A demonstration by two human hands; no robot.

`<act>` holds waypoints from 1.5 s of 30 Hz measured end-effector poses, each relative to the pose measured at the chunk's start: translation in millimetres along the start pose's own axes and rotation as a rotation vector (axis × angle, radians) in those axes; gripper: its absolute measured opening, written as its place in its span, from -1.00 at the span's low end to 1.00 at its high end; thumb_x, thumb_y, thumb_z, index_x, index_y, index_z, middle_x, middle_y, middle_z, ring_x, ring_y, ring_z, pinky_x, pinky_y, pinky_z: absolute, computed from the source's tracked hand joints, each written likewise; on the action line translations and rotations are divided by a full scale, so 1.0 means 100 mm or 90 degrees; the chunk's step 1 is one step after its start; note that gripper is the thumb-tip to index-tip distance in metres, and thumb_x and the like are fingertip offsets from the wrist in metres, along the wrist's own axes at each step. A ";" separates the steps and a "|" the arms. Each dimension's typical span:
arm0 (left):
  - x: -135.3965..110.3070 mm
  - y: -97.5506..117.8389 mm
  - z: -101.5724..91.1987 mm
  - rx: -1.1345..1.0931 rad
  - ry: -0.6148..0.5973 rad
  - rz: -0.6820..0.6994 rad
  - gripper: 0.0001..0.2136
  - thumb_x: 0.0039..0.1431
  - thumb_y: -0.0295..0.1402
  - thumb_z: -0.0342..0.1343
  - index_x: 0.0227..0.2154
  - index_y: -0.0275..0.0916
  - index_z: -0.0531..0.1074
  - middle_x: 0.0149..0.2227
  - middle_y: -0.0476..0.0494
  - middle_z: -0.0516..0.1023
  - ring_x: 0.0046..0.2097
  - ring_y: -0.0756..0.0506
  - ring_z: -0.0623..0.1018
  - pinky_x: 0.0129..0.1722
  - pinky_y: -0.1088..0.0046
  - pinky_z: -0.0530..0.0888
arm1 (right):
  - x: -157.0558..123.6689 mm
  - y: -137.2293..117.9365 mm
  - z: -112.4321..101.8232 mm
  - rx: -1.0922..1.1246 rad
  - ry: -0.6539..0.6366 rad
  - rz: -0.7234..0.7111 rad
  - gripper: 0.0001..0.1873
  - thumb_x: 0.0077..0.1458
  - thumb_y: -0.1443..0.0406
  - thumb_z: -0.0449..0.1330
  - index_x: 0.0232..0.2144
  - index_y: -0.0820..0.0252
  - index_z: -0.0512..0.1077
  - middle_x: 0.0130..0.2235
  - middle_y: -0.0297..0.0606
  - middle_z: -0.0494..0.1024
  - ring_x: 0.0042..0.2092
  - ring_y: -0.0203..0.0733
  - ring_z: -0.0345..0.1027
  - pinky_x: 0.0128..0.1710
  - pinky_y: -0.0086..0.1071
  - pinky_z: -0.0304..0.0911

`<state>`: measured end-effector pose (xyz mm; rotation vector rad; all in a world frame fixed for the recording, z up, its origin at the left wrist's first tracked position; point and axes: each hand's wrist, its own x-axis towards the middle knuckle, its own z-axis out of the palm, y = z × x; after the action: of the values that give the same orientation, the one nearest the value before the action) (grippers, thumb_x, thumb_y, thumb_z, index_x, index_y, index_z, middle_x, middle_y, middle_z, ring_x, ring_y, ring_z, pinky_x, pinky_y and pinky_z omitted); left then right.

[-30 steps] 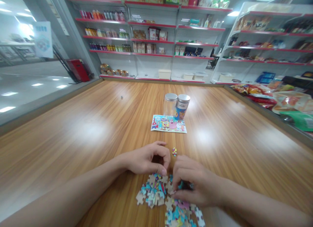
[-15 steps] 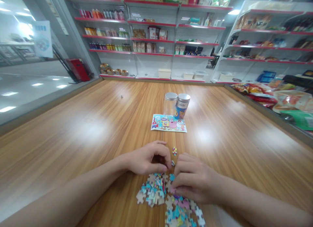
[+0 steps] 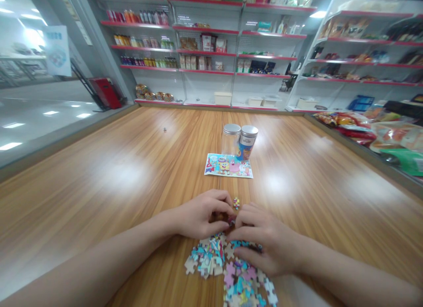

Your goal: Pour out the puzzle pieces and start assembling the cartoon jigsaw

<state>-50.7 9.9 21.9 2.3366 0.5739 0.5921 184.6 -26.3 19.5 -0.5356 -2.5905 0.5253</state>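
A heap of loose jigsaw pieces point(image 3: 228, 267) lies on the wooden table point(image 3: 115, 166) just in front of me. My left hand point(image 3: 201, 214) and my right hand point(image 3: 261, 236) meet fingertip to fingertip at the far edge of the heap, pinching small puzzle pieces point(image 3: 230, 220) between them. One small joined bit of puzzle point(image 3: 235, 203) lies alone just beyond my fingers. Farther off rests a printed cartoon picture sheet point(image 3: 228, 165), with a clear jar point(image 3: 230, 139) and a blue-labelled jar point(image 3: 247, 142) standing behind it, both with metal lids.
Shop shelves with red edges point(image 3: 205, 56) line the back and right walls. Snack bags point(image 3: 380, 135) are piled along the table's right edge. A tiny dark object point(image 3: 164, 130) sits far left on the table. A red box point(image 3: 106, 93) stands on the floor at left.
My right hand has lifted out of the heap and moved forward and left to meet my left hand. Both hands now pinch pieces together at the heap's far edge.
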 end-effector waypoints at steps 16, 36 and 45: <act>-0.01 0.07 -0.08 0.036 -0.084 0.070 -0.80 -0.07 -0.42 0.26 -0.30 -0.19 0.50 -0.12 -0.11 0.46 -0.09 -0.15 0.47 0.13 0.23 0.33 | 0.01 -0.03 0.02 0.013 -0.006 0.008 -0.88 0.19 0.27 0.24 -0.22 0.13 0.54 -0.23 -0.25 0.51 -0.16 -0.17 0.36 -0.13 -0.23 0.16; -0.01 0.01 -0.07 -0.015 -0.090 0.070 -0.89 -0.03 -0.49 0.23 -0.39 -0.21 0.48 -0.14 -0.08 0.46 -0.05 -0.13 0.50 0.19 0.22 0.26 | 0.00 0.01 0.04 0.054 0.004 -0.025 -0.94 0.18 0.33 0.22 -0.26 0.17 0.47 -0.23 -0.25 0.50 -0.16 -0.19 0.35 -0.12 -0.25 0.12; -0.01 0.02 -0.09 -0.024 -0.099 0.077 -0.89 -0.04 -0.43 0.27 -0.39 -0.20 0.50 -0.10 -0.10 0.46 -0.02 -0.16 0.49 0.23 0.19 0.24 | -0.02 -0.01 0.01 0.068 -0.054 -0.031 -0.68 0.13 0.03 0.32 -0.22 0.13 0.54 -0.22 -0.25 0.44 -0.16 -0.19 0.32 -0.11 -0.22 0.10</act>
<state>-56.0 12.2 28.6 2.3683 0.3489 0.4666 185.2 -28.1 18.6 -0.4216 -2.6300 0.6779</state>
